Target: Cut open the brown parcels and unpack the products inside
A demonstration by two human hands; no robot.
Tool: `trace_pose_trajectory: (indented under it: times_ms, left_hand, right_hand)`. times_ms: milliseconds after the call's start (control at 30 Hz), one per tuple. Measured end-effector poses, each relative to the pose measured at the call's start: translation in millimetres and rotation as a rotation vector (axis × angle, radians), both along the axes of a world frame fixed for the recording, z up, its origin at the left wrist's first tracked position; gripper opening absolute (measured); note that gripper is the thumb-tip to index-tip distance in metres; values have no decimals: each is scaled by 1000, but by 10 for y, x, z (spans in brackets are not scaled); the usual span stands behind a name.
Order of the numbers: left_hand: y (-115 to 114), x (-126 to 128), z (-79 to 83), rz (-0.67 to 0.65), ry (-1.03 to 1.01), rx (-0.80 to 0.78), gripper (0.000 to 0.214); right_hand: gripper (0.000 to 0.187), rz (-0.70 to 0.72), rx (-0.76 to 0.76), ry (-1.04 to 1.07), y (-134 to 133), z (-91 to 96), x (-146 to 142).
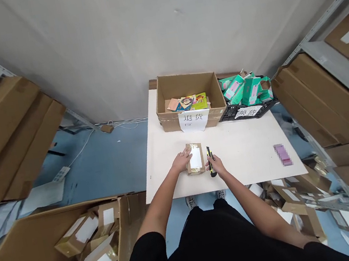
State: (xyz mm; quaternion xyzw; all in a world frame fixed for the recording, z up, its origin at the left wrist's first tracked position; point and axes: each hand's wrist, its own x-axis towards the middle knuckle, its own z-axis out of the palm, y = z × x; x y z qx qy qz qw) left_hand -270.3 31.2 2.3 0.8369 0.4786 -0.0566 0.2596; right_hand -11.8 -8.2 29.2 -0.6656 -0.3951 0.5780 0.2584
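A small taped cardboard box [195,159] with a white label lies on the white table [247,140], close to its front edge. My left hand [181,160] rests on the box's left side with its fingers stretched over the top. Just right of the box, my right hand [215,164] grips a black and yellow box cutter [209,153], which points away from me. The cutter and the box are apart. Whether its blade is out is too small to tell.
Behind stands an open carton [170,124] of small books, beside a black crate [260,111] full of green boxes. A pixelated purple item [283,155] lies at the right. A large carton [7,236] of parcels is at lower left; shelves flank both sides.
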Motion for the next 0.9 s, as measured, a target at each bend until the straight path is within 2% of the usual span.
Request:
trace_pose_trajectory:
  times_ms: [100, 167, 233, 300, 433, 567, 767, 900]
  left_hand:
    - [-69, 334, -133, 15, -2, 2, 101]
    - [-175, 607, -196, 75, 27, 18, 105]
    - [-255, 826, -214, 125, 78, -1, 106]
    - [-279, 931, -197, 148, 110, -55, 105]
    - [-250, 837, -149, 140, 55, -95, 95]
    - [-263, 721, -151, 160, -22, -57, 93]
    - [-248, 750, -165, 209, -81, -76, 94]
    - [-229, 740, -171, 219, -72, -94, 95]
  right_hand:
    - [33, 64, 31, -153, 24, 63, 73]
    - [47, 135, 77, -263, 96, 113, 75]
    - [57, 227, 141, -357, 216, 158, 25]
    - [59, 314, 196, -436, 366, 180, -73]
    - [55, 394, 202, -553, 607, 122, -311]
    - [54, 417, 200, -601, 606, 26, -396]
    - [51, 508, 162, -656, 361, 75, -150]
    - [37, 495, 52, -621, 199, 165, 136]
